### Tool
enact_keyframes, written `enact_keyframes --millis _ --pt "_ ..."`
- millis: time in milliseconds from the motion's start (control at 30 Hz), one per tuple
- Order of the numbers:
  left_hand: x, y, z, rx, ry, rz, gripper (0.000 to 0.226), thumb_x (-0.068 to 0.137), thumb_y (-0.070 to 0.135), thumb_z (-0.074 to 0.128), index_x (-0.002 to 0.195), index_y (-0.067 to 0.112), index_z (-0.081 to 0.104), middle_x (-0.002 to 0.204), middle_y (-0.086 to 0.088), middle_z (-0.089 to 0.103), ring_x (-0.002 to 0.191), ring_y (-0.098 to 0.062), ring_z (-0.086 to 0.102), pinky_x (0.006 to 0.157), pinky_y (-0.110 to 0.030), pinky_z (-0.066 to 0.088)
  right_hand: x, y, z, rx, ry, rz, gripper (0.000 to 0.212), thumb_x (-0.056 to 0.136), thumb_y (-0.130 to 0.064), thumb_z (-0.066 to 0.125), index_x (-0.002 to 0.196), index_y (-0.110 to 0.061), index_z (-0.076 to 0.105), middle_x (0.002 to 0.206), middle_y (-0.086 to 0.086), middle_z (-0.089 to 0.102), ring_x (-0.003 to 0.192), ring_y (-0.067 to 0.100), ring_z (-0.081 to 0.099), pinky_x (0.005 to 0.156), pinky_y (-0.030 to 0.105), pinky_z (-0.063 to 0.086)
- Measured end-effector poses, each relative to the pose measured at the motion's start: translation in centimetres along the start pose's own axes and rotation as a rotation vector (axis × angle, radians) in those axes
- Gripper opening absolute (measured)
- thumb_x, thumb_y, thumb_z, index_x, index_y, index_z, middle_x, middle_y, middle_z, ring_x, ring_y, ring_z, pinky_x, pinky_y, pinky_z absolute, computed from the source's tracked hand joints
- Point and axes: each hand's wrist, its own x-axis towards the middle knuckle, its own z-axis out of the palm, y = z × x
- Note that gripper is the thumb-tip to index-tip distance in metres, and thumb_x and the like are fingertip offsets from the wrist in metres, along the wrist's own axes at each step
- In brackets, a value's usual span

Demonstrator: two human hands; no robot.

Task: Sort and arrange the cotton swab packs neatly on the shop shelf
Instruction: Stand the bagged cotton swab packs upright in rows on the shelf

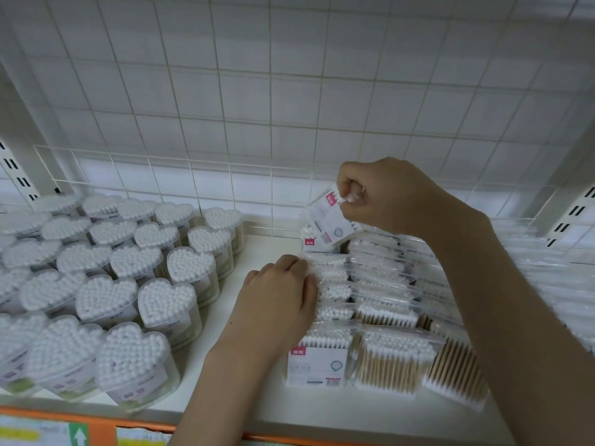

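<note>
Pinching pack (328, 220), R hand (386, 194), maybe tilted

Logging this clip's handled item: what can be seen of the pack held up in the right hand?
The raised pack is a flat clear plastic bag of cotton swabs with a white label bearing a pink-red tag. It is tilted, lifted at the far end of the left row of packs. The right hand pinches its top corner with curled fingers. Its lower edge seems to meet the packs beneath.
</note>
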Motion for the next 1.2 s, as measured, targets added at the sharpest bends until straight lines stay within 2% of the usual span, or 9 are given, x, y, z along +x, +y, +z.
enact_keyframes --millis 133,333,467,633,767,867,1000,1100,1200 --pt "0.2 0.0 0.1 0.034 -0.002 -0.002 0.033 0.095 0.032 0.026 0.102 0.019 0.055 0.108 0.006 0.055 0.091 -0.019 0.056 0.079 -0.031 0.041 0.9 -0.4 1.2 -0.109 -0.168 -0.078 0.014 0.078 -0.018 0.056 0.080 -0.026 0.046 0.065 -0.010 0.047 0.063 0.010 0.041 0.058 0.027 0.032" --pt "0.4 -0.2 0.2 0.030 -0.001 0.004 0.035 0.096 0.032 0.026 0.105 0.017 0.056 0.110 0.005 0.055 0.091 -0.019 0.057 0.080 -0.032 0.042 1.8 -0.2 2.6 -0.081 -0.268 -0.142 0.023 0.077 -0.003 0.052 0.083 -0.023 0.044 0.071 -0.012 0.040 0.064 0.003 0.036 0.055 0.021 0.028" --pt "0.5 -0.2 0.2 0.024 0.000 0.004 0.033 0.096 0.031 0.027 0.101 0.017 0.056 0.107 0.006 0.055 0.088 -0.019 0.056 0.077 -0.031 0.041 1.9 0.4 2.7 0.009 -0.212 -0.117 0.030 0.075 0.009 0.045 0.088 -0.019 0.049 0.081 -0.003 0.053 0.073 0.011 0.044 0.066 0.030 0.042" --pt "0.5 -0.4 0.3 -0.023 -0.004 0.000 0.032 0.095 0.030 0.031 0.102 0.015 0.058 0.109 0.004 0.055 0.089 -0.022 0.057 0.079 -0.033 0.043 2.0 0.5 3.8 0.003 -0.240 -0.098 0.027 0.085 -0.001 0.047 0.104 -0.016 0.059 0.093 -0.001 0.061 0.082 0.010 0.051 0.077 0.030 0.046" --pt "1.0 -0.5 0.0 -0.159 0.015 -0.014 0.035 0.096 0.028 0.036 0.114 0.010 0.059 0.127 -0.004 0.052 0.108 -0.026 0.053 0.093 -0.037 0.042 2.0 1.0 4.6 -0.034 -0.305 -0.046 0.026 0.089 -0.014 0.050 0.113 -0.019 0.059 0.104 -0.004 0.059 0.090 0.011 0.050 0.083 0.030 0.044" --pt "1.9 -0.6 -0.2 -0.163 0.014 -0.048 0.042 0.097 0.032 0.034 0.130 0.011 0.047 0.142 -0.005 0.039 0.125 -0.025 0.042 0.103 -0.030 0.032 1.7 1.4 5.1 -0.006 -0.365 0.021 0.031 0.089 -0.006 0.045 0.112 -0.020 0.061 0.103 -0.002 0.062 0.091 0.013 0.056 0.085 0.032 0.048" --pt "3.3 -0.5 -0.3 -0.143 -0.001 -0.061 0.045 0.098 0.033 0.031 0.136 0.009 0.040 0.150 -0.007 0.028 0.136 -0.022 0.027 0.107 -0.027 0.020 1.4 1.7 5.2 0.025 -0.354 0.042 0.037 0.087 -0.001 0.039 0.104 -0.020 0.066 0.094 -0.004 0.059 0.089 0.017 0.060 0.084 0.036 0.049" --pt "4.2 -0.5 0.0 -0.097 -0.042 -0.021 0.043 0.099 0.032 0.028 0.132 0.009 0.044 0.146 -0.009 0.036 0.137 -0.019 0.026 0.107 -0.024 0.017 1.4 1.9 4.8 0.050 -0.371 0.035 0.037 0.085 -0.002 0.041 0.099 -0.021 0.069 0.090 -0.008 0.057 0.089 0.014 0.059 0.082 0.031 0.049" --pt "4.3 -0.6 0.1 -0.070 -0.052 -0.021 0.040 0.099 0.032 0.029 0.117 0.008 0.056 0.127 -0.008 0.055 0.122 -0.021 0.044 0.101 -0.030 0.033 1.5 2.2 4.6 0.097 -0.352 0.057 0.028 0.085 -0.010 0.048 0.097 -0.023 0.070 0.089 -0.011 0.061 0.087 0.010 0.058 0.078 0.024 0.045"
